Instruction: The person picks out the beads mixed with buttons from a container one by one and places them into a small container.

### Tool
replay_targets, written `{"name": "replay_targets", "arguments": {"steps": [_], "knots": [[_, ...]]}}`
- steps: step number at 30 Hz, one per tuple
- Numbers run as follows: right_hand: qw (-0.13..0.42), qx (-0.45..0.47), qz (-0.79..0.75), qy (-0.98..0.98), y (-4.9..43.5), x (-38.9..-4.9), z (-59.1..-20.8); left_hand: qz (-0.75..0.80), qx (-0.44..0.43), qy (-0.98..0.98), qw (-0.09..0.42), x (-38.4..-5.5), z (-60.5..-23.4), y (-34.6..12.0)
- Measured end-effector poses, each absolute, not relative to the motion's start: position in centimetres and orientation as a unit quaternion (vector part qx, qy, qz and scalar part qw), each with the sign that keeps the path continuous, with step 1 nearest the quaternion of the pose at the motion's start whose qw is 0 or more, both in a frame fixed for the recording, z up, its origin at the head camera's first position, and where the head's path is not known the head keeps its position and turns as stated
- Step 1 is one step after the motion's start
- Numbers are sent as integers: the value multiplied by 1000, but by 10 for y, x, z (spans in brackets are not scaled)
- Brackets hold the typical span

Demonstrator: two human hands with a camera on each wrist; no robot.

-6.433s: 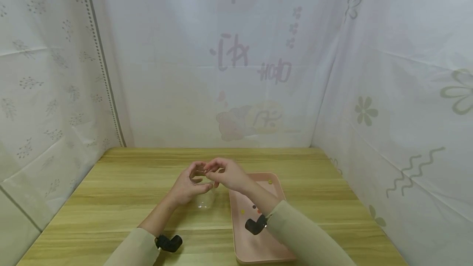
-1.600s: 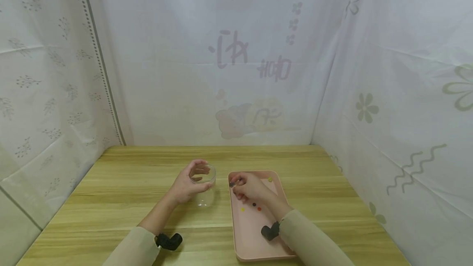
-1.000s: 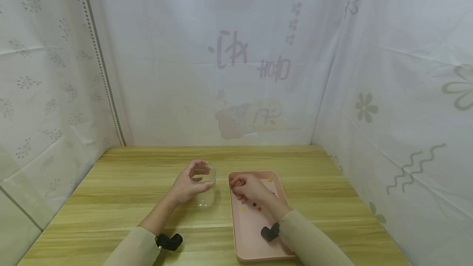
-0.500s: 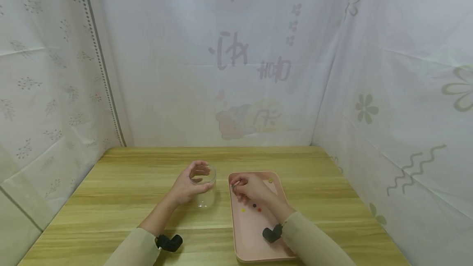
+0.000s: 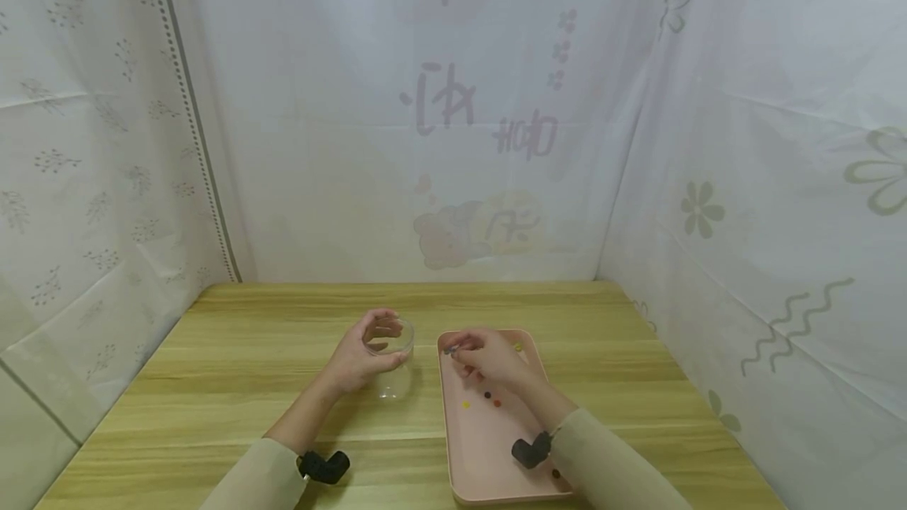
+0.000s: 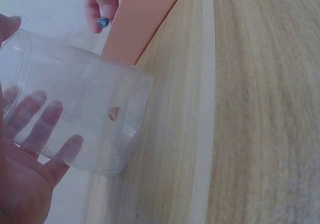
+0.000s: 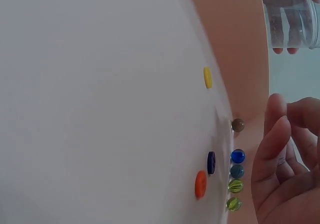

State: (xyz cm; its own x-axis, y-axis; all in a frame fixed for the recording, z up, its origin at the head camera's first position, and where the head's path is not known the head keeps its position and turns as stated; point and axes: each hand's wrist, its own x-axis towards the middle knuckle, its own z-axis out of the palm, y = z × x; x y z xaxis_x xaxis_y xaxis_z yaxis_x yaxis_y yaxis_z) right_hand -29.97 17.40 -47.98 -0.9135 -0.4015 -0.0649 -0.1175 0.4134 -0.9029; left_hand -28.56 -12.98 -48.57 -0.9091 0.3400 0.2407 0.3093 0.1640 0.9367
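Observation:
A clear plastic jar (image 5: 392,372) stands upright on the table, with my left hand (image 5: 357,352) curled round its upper part. Through its wall in the left wrist view, a small reddish-brown piece (image 6: 114,114) shows near the bottom. Over the far left corner of the pink tray (image 5: 453,455), my right hand (image 5: 489,356) pinches a blue-green glass marble (image 6: 103,22) between thumb and fingertips. Below that hand, along the tray's far side, lie a brown marble (image 7: 238,125), a blue marble (image 7: 238,156), a teal marble (image 7: 237,171) and yellow-green marbles (image 7: 235,186).
On the tray floor are a yellow button (image 7: 207,77), a dark blue button (image 7: 211,162) and an orange button (image 7: 200,185). A dark round piece (image 5: 556,474) sits by the right sleeve. Printed curtains (image 5: 340,140) enclose the wooden table (image 5: 248,352).
Earlier my right hand was over the jar's mouth; it then reached into the tray's far left corner. Now it has drawn slightly back and right, holding a marble. My left hand keeps its hold.

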Motion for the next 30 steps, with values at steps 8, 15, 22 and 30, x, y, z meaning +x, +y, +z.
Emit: {"name": "replay_targets", "arguments": {"steps": [8,15,22,30], "knots": [[118,-128,-533,828,177,-299,-481,610,214,763,12,-285,-487,-130],[110,-118,-555,816,178,-301,-481,609,217,763,9,-285,-486,-130],[114,-107,-567,809,177,-300,-473,607,217,764,8,-286,-487,-130],[105,-120,-577,801,173,-301,-463,606,218,765,9,-286,-488,-131]]}}
